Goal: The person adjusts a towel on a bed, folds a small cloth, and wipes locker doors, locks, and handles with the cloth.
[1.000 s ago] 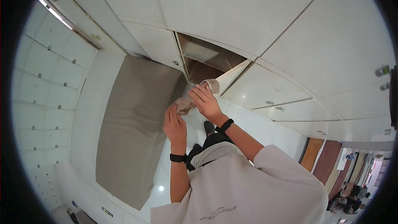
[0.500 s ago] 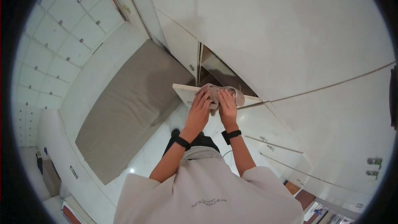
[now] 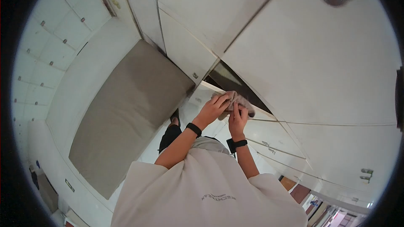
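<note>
A crumpled greyish-brown cloth [image 3: 243, 101] lies over the top edge of a white cabinet door [image 3: 266, 115], which stands partly open. My left hand [image 3: 213, 108] grips the cloth from the left, its fingers bent over the door's edge. Close beside it, my right hand [image 3: 238, 120] holds the cloth's front side with curled fingers. Behind the door, the dark cabinet opening [image 3: 237, 83] shows a narrow part of the inside.
A long grey padded bench or mattress [image 3: 130, 113] lies to the left. White cabinet fronts [image 3: 294, 63] rise ahead and to the right, with latches [image 3: 268, 147] on lower doors. My foot [image 3: 175, 117] stands beside the grey pad.
The door has swung closer to the cabinet, and the opening looks narrower. My hands and the cloth have moved a little right and down in view. The camera has shifted.
</note>
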A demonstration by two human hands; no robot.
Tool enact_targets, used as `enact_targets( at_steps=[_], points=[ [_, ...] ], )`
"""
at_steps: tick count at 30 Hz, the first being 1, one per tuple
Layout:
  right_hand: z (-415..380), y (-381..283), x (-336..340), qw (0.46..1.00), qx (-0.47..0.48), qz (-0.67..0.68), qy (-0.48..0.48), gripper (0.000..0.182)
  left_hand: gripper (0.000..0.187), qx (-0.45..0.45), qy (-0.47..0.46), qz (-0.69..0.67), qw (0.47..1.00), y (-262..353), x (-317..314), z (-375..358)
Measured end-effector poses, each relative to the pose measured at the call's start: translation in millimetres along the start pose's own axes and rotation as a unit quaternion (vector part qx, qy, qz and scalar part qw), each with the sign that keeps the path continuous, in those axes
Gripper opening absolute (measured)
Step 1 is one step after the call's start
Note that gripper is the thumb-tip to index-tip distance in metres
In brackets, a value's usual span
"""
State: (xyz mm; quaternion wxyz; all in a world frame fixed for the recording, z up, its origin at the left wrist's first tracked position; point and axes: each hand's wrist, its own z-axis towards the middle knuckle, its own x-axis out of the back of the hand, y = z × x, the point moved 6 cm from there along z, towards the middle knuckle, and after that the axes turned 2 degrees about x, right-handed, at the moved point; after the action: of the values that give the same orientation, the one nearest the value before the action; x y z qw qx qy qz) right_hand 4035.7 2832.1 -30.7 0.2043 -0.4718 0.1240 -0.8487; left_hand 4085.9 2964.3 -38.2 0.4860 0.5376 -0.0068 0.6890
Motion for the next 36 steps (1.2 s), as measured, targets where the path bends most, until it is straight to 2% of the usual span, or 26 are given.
enact_targets(
  at_steps=[2,6,8,10,13,16,17,18,20,24,26,27,30,33,36],
  points=[
    [13,-18,-11,0.999,-0.019,0.019,0.017,0.046,0.039,-0.004,0.021,-0.035,0.999,-22,11,4],
    [44,-46,-41,0.999,-0.027,0.006,-0.019,0.046,0.046,0.004,0.059,-0.087,0.994,-74,14,1],
    [52,-54,-57,0.998,-0.037,0.023,-0.044,0.046,0.049,0.033,0.068,-0.139,0.987,-83,40,8],
    [66,-64,-65,0.998,-0.038,0.035,-0.042,0.047,0.05,0.014,0.071,-0.159,0.985,-96,44,13],
    [90,-75,-77,0.999,-0.011,0.029,-0.026,0.045,0.047,-0.002,0.095,-0.106,0.99,-114,59,22],
    [118,-92,-79,0.998,0.042,0.034,-0.026,0.048,0.05,0.019,0.122,-0.112,0.986,-129,82,43],
    [133,-106,-73,0.997,0.069,0.027,-0.016,0.043,0.052,0.027,0.127,-0.135,0.982,-132,87,50],
    [147,-122,-63,0.992,0.121,0.027,0.013,0.043,0.051,0.009,0.17,-0.144,0.975,-132,95,57],
    [167,-150,-38,0.984,0.163,0.029,0.065,0.043,0.048,0.001,0.219,-0.232,0.948,-121,126,75],
    [205,-187,13,0.971,0.191,0.019,0.139,0.053,0.049,-0.105,0.254,-0.257,0.926,-84,201,124],
    [233,-211,40,0.949,0.26,0.003,0.181,0.051,0.05,-0.166,0.276,-0.239,0.916,-60,235,148],
    [245,-219,51,0.944,0.264,-0.008,0.198,0.052,0.053,-0.162,0.257,-0.303,0.903,-60,243,163],
    [273,-243,84,0.936,0.259,-0.033,0.238,0.055,0.049,-0.178,0.313,-0.235,0.903,-32,308,191],
    [309,-263,120,0.935,0.229,-0.03,0.271,0.058,0.04,-0.165,0.357,-0.227,0.891,-12,339,202],
    [341,-274,151,0.93,0.224,0.001,0.293,0.058,0.033,-0.086,0.273,-0.24,0.928,-20,345,200]
  ],
)
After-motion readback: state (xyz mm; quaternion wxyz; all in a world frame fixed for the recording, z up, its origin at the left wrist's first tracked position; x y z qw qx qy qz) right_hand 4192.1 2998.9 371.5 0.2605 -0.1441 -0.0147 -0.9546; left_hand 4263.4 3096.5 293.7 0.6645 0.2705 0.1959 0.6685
